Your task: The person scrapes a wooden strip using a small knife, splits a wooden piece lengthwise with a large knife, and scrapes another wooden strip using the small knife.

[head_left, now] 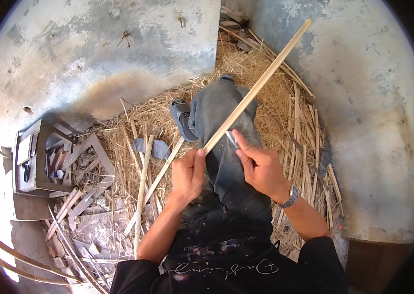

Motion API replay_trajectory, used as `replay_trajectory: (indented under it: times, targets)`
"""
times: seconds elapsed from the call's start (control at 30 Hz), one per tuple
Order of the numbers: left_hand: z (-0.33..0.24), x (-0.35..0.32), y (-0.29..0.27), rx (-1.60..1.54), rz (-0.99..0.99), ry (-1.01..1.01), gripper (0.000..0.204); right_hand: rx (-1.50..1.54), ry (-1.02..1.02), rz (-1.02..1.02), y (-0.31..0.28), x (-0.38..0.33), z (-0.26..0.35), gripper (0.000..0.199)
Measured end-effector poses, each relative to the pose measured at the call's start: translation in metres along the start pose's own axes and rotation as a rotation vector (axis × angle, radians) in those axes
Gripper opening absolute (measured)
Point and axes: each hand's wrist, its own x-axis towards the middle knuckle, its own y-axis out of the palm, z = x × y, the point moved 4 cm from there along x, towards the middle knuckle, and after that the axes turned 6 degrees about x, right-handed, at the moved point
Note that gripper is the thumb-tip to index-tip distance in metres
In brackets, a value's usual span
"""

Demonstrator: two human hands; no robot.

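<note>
Where the person sits on the floor: one long bamboo strip [256,88], slanting up and right over the outstretched leg [221,137]. Left hand [189,172]: fingers closed round the strip's near end. Right hand [260,166]: fingers closed on a small knife [232,139], blade laid against the strip just beside the left thumb. Risk, judged: a slip could send the edge into the thumb or thigh. Room: walls close ahead and right; straw [275,112], loose sticks [143,181], a metal box [35,157] crowd the left.
</note>
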Motion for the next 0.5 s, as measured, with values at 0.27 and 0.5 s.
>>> replay_trajectory:
  times: [0.27, 0.5]
  targets:
    - [-0.002, -0.005, -0.019, 0.202, -0.042, 0.174, 0.038, 0.015, 0.124, -0.16, -0.012, 0.006, -0.006, 0.043]
    - [-0.004, 0.002, -0.014, 0.195, -0.029, 0.153, 0.04, 0.018, 0.001, -0.216, -0.004, 0.007, -0.011, 0.045]
